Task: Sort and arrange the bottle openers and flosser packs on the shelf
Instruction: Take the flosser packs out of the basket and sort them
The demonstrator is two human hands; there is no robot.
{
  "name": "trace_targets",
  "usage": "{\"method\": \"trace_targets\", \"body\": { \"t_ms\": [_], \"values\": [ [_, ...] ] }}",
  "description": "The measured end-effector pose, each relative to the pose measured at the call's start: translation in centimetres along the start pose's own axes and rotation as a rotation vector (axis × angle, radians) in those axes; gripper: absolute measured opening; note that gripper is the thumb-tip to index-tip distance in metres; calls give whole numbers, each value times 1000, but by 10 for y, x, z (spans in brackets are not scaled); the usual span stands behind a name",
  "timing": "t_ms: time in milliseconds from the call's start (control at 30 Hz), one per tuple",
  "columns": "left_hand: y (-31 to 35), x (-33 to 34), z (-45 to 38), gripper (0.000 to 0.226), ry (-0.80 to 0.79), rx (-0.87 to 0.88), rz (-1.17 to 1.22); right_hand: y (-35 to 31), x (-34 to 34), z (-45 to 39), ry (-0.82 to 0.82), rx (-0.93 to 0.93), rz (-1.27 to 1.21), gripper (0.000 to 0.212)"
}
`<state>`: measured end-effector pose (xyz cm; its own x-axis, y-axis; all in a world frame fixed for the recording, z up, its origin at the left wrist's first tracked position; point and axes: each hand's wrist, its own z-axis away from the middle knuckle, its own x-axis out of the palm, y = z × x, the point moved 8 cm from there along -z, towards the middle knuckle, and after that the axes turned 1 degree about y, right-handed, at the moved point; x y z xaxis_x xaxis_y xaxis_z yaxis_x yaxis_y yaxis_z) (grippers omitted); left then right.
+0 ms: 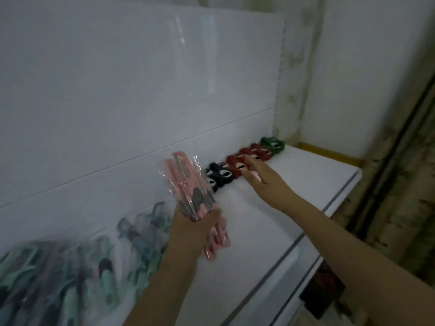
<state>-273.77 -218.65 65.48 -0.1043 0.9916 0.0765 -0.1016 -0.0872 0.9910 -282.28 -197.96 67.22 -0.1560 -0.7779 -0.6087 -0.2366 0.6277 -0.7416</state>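
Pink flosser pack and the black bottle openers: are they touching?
Cannot tell. In the head view the pink flosser pack, gripped by the left hand, overlaps the black bottle openers in the image; its clear wrapper hides any gap.

Heap of teal-green and dark flosser packs in clear plastic wrap, at 8 o'clock: heavily blurred, cut by the left and bottom edges; count and single outlines cannot be told.

Left hand: palm side hidden; it grips a pink flosser pack in crinkled clear wrap, whose lower end is covered by the fingers. Second pink pack below the hand is smeared, partly hidden.

Right hand, at 2 o'clock: its straight fingertips overlap the red plastic bottle openers; contact uncertain.

Dark red-and-black objects under the white shelf edge, at 5 o'clock: unidentifiable.
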Motion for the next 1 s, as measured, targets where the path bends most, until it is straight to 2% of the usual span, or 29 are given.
{"method": "trace_targets", "body": {
  "t_ms": [100,200,267,367,467,567,667,733,800,900,1000],
  "values": [
    [-16,60,-10,4,-97,-72,-35,65,-50,7,60,94,126,73],
    [-27,122,-25,16,-176,-90,-40,122,-98,1,123,143,251,78],
    [-35,164,-35,21,-199,-90,-17,156,-124,-9,130,153,274,74],
    [-53,222,-58,29,-157,-127,38,195,-154,-29,119,136,235,60],
    [-62,282,-86,25,-143,-156,107,219,-176,-58,89,60,179,53],
    [-65,326,-115,17,-105,-182,80,240,-180,-86,0,74,-44,45],
    [-66,352,-140,17,-57,-190,22,255,-171,-107,-99,121,-254,41],
    [-66,364,-151,38,-32,-227,-86,257,-168,-116,-152,110,-304,44],
    [-66,367,-155,48,3,-302,-157,260,-165,-122,-204,108,-327,46],
    [-62,364,-155,45,-7,-261,-323,265,-159,-125,-233,39,-255,36],
    [-53,359,-144,31,-27,-169,-551,258,-158,-122,-252,-97,-192,44]
  ]
}}
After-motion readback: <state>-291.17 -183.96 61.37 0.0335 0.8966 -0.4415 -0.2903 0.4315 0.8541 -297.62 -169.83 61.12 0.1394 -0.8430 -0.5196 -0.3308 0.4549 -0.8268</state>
